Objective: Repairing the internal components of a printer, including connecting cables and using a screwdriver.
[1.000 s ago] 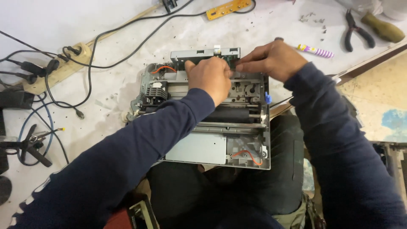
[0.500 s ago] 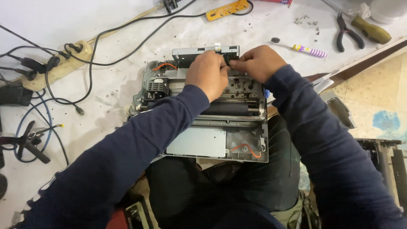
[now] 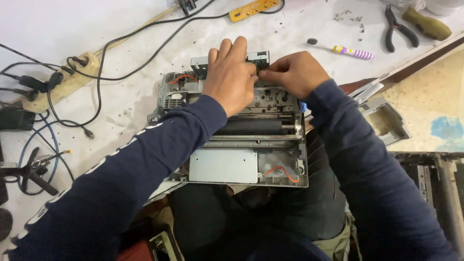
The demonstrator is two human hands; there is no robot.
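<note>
Since half a second ago both hands have crept toward the far edge of the opened printer chassis [image 3: 232, 145], and the fingers now meet at a small part there. The left hand [image 3: 232, 77] lies flat over the rear of the mechanism with its fingers pressed together, resting on the frame rather than clamped on anything. The right hand [image 3: 292, 72] pinches what seems to be a small dark part [image 3: 258, 59] at the back edge; the view is too crowded to be sure.

A slip could snag the orange wire [image 3: 181, 77] beside the left hand, or bend the thin part if it is pulled crookedly.

The chassis sits at the table's near edge, partly over the person's lap: grey, stripped of covers, a black roller [image 3: 251, 127] across its middle.
</note>
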